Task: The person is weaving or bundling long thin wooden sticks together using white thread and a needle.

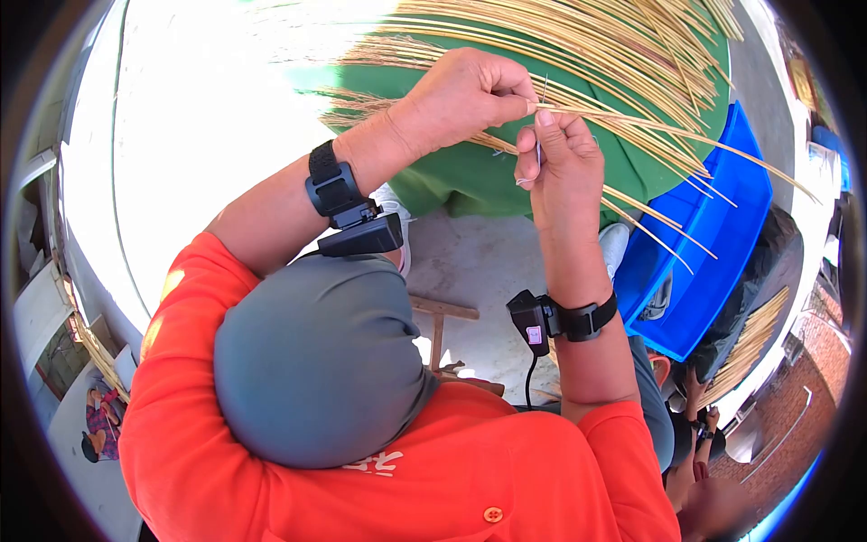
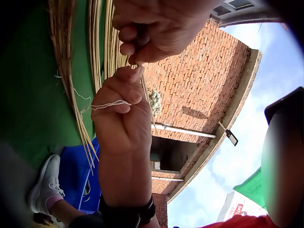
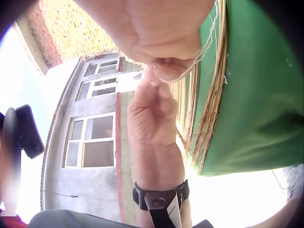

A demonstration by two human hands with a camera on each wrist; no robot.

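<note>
Above the green cloth, the thumb and fingers of my left hand (image 1: 461,98) pinch the near end of a thin straw-coloured stalk (image 1: 677,128), which runs out to the right. My right hand (image 1: 571,167) is raised against it, fingertips meeting the left ones at the stalk's end. White thread (image 2: 111,103) crosses the curled fingers of the right hand and hangs beside it, also showing in the right wrist view. A thin dark line stands up from the joined fingertips in the head view. The pinch itself is partly hidden by the fingers.
Many long stalks with feathery ends (image 1: 560,41) lie on a green cloth-covered table (image 1: 442,185). A blue bin (image 1: 713,262) stands right of the table, beside black plastic and more stalks (image 1: 748,348). Another person (image 1: 104,420) is at the far left.
</note>
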